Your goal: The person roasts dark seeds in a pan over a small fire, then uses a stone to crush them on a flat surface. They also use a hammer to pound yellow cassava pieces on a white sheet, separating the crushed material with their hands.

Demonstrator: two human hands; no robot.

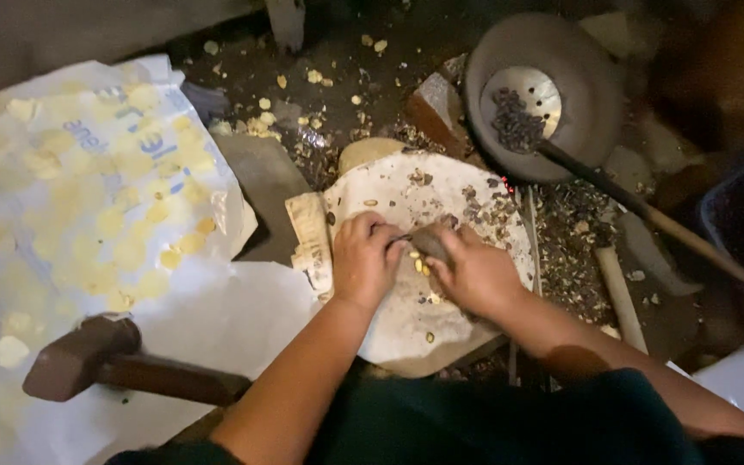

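- My left hand (363,258) pinches a small yellow nut piece (418,265) on the flat pale stone slab (406,327).
- My right hand (475,275) grips a dark grey stone (430,243).
- The nut looks light and crumbly; hold its edges.

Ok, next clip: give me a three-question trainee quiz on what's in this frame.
1. True or false: both hands, the left hand and the right hand, are over the pale flat stone.
2. Which tool lies on the white sheet at lower left? A) a pair of scissors B) the heavy mallet C) a paintbrush
3. Fill in: the round dark pan at upper right holds a pile of small ____ pieces.

Key: 1 true; 2 B; 3 dark.
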